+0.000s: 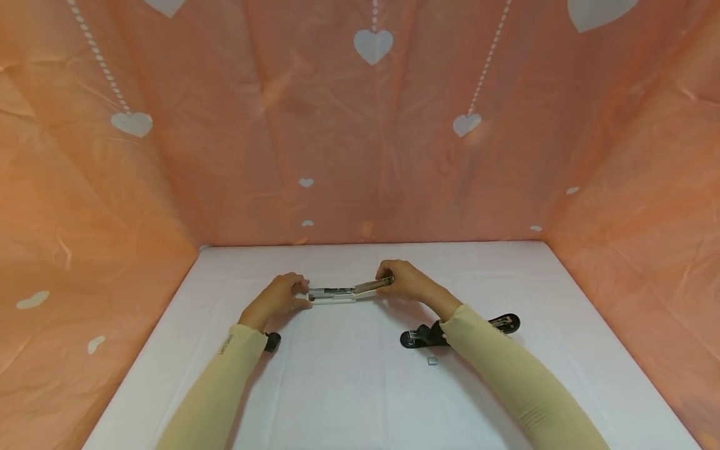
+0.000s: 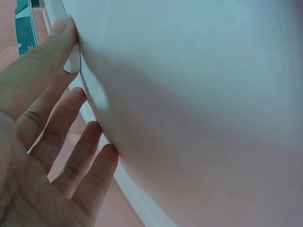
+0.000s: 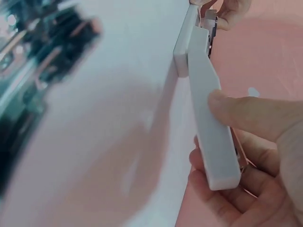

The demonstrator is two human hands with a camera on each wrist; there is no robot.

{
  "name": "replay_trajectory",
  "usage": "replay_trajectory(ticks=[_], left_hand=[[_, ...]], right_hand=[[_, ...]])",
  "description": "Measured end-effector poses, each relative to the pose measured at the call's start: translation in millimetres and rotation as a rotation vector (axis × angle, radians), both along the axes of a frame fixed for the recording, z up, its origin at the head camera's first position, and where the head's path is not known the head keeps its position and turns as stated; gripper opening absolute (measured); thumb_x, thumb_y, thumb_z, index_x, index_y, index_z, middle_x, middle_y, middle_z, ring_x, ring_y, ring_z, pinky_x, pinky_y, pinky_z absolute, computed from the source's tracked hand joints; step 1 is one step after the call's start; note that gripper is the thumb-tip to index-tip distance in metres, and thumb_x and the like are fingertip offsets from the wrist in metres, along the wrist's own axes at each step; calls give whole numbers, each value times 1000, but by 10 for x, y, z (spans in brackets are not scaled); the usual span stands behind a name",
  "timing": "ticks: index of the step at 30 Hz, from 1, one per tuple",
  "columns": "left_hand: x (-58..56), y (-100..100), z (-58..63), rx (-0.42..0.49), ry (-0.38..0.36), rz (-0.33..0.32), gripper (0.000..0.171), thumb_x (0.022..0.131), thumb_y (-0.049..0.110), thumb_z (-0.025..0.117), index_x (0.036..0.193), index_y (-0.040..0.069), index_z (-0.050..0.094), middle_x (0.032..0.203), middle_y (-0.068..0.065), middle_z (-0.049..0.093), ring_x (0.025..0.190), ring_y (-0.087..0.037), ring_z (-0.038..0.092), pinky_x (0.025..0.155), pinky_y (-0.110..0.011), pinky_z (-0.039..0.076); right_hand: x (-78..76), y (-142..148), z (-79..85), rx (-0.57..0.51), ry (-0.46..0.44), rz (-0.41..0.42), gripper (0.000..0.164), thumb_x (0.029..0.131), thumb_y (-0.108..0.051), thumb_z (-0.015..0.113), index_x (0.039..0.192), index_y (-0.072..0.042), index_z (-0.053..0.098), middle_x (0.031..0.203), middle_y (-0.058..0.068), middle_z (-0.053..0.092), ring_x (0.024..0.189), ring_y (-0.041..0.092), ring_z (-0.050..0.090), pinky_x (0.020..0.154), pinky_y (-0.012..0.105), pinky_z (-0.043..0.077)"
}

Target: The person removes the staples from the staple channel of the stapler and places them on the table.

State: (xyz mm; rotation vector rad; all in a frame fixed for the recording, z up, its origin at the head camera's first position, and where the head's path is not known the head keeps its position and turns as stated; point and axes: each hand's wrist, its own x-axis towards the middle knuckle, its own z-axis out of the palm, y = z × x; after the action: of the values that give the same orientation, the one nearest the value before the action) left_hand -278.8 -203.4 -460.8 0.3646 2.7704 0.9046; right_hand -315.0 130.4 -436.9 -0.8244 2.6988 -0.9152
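White table (image 1: 332, 381), stapler (image 1: 336, 292) between hands (image 1: 279, 293) (image 1: 412, 283)

Long beige sleeves (image 1: 216, 387), dark cuff lettering (image 1: 225, 344)

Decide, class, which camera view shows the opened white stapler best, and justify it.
The head view: nearly all of the white stapler appears, both halves opened out. The right wrist view shows mainly its casing, closer; the left wrist view catches only one end.

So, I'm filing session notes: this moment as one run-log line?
left hand: holds opened white stapler | right hand: grips its raised end | table: black stapler, small grey piece
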Motion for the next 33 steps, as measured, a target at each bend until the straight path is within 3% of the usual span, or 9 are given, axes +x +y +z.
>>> replay_trajectory(ticks=[4, 10, 17, 22, 33], left_hand=[[-6, -8, -21, -9, 5, -10, 26, 93, 17, 87, 109, 3, 71, 141, -20, 65, 139, -47, 51, 119, -62, 39], [-12, -13, -9, -18, 14, -15, 25, 92, 16, 88, 107, 3, 72, 140, -20, 66, 138, -47, 52, 119, -62, 39], [-10, -27, 5, 7, 16, -10, 25, 91, 14, 87, 107, 2, 72, 139, -21, 66, 138, -46, 53, 119, -61, 40], [-16, -26, 9, 1, 22, -16, 25, 91, 14, 88, 106, 3, 72, 137, -20, 67, 136, -47, 53, 117, -62, 42], [-39, -18, 7, -5, 4, 2, 25, 90, 15, 89, 106, 4, 73, 133, -18, 68, 131, -41, 57, 114, -60, 44]], right_hand=[[18, -16, 12, 17, -9, -1, 24, 88, -9, 88, 106, -5, 72, 99, 4, 75, 93, 17, 65, 92, 38, 54], [55, -105, 47, -9, 20, 7, 36, 93, -11, 84, 123, 1, 69, 115, 15, 73, 110, 29, 68, 101, 46, 55], [99, -362, 39, -103, 54, 13, 29, 98, -11, 80, 122, 2, 72, 124, 20, 71, 117, 37, 65, 104, 49, 54], [151, -544, -5, -137, 29, 20, 27, 98, -12, 81, 120, 1, 74, 122, 16, 71, 116, 33, 64, 102, 46, 55], [157, -816, -107, -106, 114, 96, 17, 95, -10, 82, 110, -3, 79, 103, 7, 71, 100, 24, 64, 92, 35, 55]])
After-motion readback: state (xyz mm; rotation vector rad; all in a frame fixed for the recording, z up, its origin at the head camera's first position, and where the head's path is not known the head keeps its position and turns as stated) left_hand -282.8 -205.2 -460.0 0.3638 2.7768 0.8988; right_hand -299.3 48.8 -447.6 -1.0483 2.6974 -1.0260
